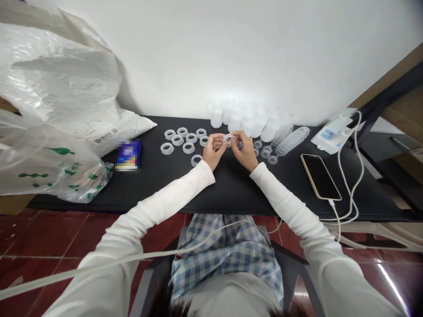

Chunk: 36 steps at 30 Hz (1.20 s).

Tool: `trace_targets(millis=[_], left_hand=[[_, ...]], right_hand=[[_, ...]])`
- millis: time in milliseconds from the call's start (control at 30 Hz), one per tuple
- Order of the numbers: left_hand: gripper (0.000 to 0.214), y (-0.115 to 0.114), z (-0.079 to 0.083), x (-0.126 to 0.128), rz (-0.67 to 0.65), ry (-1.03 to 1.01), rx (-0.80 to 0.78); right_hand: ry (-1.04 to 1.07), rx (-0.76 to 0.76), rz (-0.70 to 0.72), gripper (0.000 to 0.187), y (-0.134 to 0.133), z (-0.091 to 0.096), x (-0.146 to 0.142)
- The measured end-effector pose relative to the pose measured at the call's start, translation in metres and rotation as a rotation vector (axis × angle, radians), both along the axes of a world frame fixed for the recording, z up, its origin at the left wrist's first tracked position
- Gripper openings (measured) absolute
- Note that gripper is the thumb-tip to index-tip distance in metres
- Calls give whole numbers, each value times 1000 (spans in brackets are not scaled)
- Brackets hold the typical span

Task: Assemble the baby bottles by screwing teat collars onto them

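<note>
Between my two hands, over the middle of the black table, is a translucent plastic ring (229, 140). My left hand (214, 149) pinches its left side, with the thumb in front and the other fingers curled. On the right side my right hand (243, 149) grips the same ring. Several similar rings (188, 147) lie spread to the left of my left hand. Just right of my right hand are small clear caps with loops (265, 152), partly hidden by that hand. Behind them stand several frosted white bottles (247, 125).
Stacked clear ribbed pieces (292, 140) lie right of the bottles. A charging phone (320, 177), a white power strip (332, 134) and cables (358, 165) occupy the table's right. Large plastic bags (59, 79) and a blue packet (128, 155) are on the left. A white wall (198, 53) rises behind.
</note>
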<state>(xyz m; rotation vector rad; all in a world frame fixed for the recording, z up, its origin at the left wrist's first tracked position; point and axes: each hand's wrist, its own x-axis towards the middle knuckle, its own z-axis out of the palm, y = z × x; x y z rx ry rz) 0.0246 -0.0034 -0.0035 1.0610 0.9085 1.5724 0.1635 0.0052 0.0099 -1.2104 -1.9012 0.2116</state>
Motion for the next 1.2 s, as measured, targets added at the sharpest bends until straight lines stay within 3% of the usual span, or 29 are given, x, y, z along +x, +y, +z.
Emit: trace_targets(millis=[233,633,1000,1200], left_hand=[[29,6,-4,0,37,29,30],[27,9,-10,-2,105,154,92],[42,14,-24,-3,74,253,327],[43,12,-22,-5,102,366,390]], right_hand=[[112,-60,114,17,3,0,1],[152,-55,112,23,-1,-1,-3],[-253,252,-32,24,-2,-1,5],[-258,278,-18,26,-2,0,6]])
